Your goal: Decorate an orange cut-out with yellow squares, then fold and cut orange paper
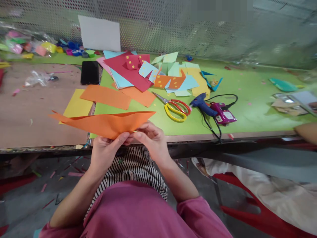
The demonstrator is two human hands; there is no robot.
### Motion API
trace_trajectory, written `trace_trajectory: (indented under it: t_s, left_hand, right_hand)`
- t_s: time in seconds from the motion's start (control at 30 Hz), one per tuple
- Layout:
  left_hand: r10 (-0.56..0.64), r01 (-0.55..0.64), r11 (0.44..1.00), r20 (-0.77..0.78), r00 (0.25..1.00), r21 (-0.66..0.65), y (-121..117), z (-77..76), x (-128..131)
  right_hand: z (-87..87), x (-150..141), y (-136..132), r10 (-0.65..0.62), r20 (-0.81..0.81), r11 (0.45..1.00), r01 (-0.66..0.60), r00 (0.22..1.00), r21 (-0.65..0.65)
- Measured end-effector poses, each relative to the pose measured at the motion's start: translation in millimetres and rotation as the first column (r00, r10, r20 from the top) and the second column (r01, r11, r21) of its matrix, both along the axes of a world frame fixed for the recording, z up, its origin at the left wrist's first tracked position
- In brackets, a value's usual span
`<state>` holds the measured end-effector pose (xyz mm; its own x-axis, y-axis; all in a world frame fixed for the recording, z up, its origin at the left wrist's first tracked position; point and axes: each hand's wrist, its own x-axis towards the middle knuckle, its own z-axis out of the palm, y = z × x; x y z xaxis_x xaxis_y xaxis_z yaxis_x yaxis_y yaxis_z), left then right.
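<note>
An orange sheet of paper (104,124), bent along its length, is held up over the table's front edge. My left hand (106,150) pinches its lower edge, thumb on the near side. My right hand (152,138) is closed at the sheet's right part, its fingertips close to the left thumb. Just beyond lie flat orange paper pieces (106,96) and a yellow sheet (78,102). To the right rest scissors with red and yellow handles (175,109). A blue glue gun (203,105) lies against a magenta box (224,114) with a black cord.
Behind the scissors are coloured papers (128,69) and a dotted orange cutout (170,81). A black phone (89,72) lies at left, with bagged colourful bits (32,44) beyond. A perforated metal screen (153,29) closes the back. Another person's arm (307,132) reaches in at right.
</note>
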<state>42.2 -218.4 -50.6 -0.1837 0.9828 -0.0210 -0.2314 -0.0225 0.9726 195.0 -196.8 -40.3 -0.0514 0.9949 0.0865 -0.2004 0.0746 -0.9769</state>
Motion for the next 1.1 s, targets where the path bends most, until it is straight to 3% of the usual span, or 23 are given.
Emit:
trace_trajectory:
  t_s: [0.13, 0.3, 0.37, 0.5, 0.7, 0.87, 1.0, 1.03, 1.1]
  left_hand:
    - [0.021, -0.015, 0.997, -0.089, 0.996, 0.075, -2, 0.9, 1]
    - [0.017, -0.014, 0.998, -0.058, 0.998, 0.064, -7, 8.6, 2]
    - [0.007, -0.005, 0.999, -0.038, 0.999, 0.050, -6, 10.2, 3]
    - [-0.036, 0.036, 0.999, -0.009, 0.999, 0.030, -2, 9.4, 3]
    - [-0.072, 0.071, 0.997, -0.014, 0.997, -0.015, -1, 13.2, 4]
    - [-0.144, 0.114, 0.985, -0.258, 0.955, -0.128, -1, 24.5, -11]
    - [-0.259, 0.204, 0.962, -0.377, 0.889, -0.179, 8, 26.3, -35]
    - [-0.313, 0.256, 0.947, -0.382, 0.870, -0.194, 11, 25.6, -39]
    - [-0.404, 0.350, 0.914, -0.391, 0.827, -0.205, 20, 23.9, -46]
  right_hand:
    - [-5.1, -5, -3, -0.062, 0.019, 0.998, 0.062, 0.998, -0.019]
    - [2.9, 11, 10, -0.215, -0.156, 0.976, 0.217, 0.964, -0.007]
    - [5.2, 15, 13, -0.194, -0.159, 0.981, 0.195, 0.968, -0.010]
    - [3.7, 15, 10, -0.054, -0.014, 0.998, 0.054, 0.998, -0.014]
    - [3.0, 10, 7, -0.119, -0.031, 0.992, 0.120, 0.992, 0.045]
    - [-0.1, 15, 8, -0.165, -0.016, 0.986, 0.165, 0.986, 0.006]
    - [2.5, 34, 18, -0.321, -0.126, 0.944, 0.328, 0.939, 0.041]
    - [4.7, 38, 21, -0.308, -0.108, 0.948, 0.314, 0.945, 0.051]
    - [10.9, 46, 24, -0.129, 0.005, 0.991, 0.128, 0.992, 0.033]
